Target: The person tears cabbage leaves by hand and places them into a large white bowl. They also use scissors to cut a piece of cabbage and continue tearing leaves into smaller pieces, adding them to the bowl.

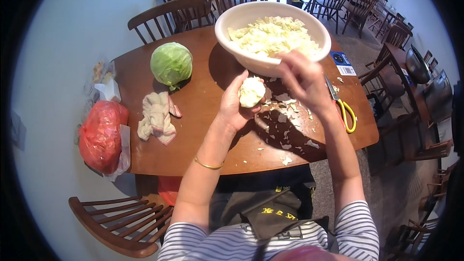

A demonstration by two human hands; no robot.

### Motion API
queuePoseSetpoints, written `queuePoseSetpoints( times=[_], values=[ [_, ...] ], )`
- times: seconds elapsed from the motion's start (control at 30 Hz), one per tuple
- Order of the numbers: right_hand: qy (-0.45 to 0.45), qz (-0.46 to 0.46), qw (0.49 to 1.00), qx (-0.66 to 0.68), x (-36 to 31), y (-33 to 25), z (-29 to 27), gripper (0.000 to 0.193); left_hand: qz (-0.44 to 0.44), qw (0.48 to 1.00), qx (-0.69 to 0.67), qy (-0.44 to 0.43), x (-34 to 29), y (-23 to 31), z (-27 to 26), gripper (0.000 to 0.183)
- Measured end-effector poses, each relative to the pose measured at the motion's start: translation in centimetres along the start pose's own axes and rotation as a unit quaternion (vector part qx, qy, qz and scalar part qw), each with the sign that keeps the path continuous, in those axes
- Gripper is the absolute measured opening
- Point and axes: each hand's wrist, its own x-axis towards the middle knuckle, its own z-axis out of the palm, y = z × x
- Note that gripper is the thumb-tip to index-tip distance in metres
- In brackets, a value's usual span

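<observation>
In my left hand [232, 104] rests a small pale cabbage heart [252, 92], with the fingers wrapped under it and the thumb along its side. My right hand [305, 81] is raised just right of it, in front of the bowl's near rim; motion smears its fingers, and whether they hold anything does not show. A large cream bowl [226, 43] full of torn cabbage leaves [273, 36] stands beyond both hands. Below them, small cabbage scraps [285, 116] are scattered over the wooden table [208, 152].
A whole green cabbage [171, 65] sits at the table's far left, with a crumpled cloth [157, 118] nearer. Yellow-handled scissors [345, 113] lie at the right. A red plastic bag [103, 135] bulges at the left edge. Wooden chairs [169, 17] stand around.
</observation>
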Motion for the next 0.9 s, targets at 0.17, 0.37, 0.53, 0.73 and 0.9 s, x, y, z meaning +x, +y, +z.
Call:
queuePoseSetpoints(
  times=[0.17, 0.37, 0.53, 0.73, 0.9],
  values=[
    [-0.100, -0.012, 0.995, -0.002, -1.9, -0.6, 2.8, 0.045, 0.046, 0.979, 0.070, 0.184, 0.1, -0.8, 3.7, 0.029],
    [-0.079, -0.071, 0.994, 0.027, -2.2, 0.7, 3.6, 0.032, 0.055, 0.958, 0.171, 0.222, -0.1, -0.8, 2.1, 0.026],
    [-0.105, -0.067, 0.988, -0.096, -2.6, 0.8, 4.1, 0.034, 0.048, 0.959, 0.203, 0.192, -0.1, -0.7, 1.6, 0.025],
    [-0.093, -0.026, 0.995, 0.008, -2.7, 1.1, 3.6, 0.016, 0.022, 0.963, 0.190, 0.188, -0.2, -0.8, 2.5, 0.025],
    [-0.122, 0.037, 0.991, 0.051, -2.1, 0.1, 3.0, 0.025, 0.034, 0.958, 0.190, 0.210, -0.1, -1.0, 2.9, 0.028]
  ],
)
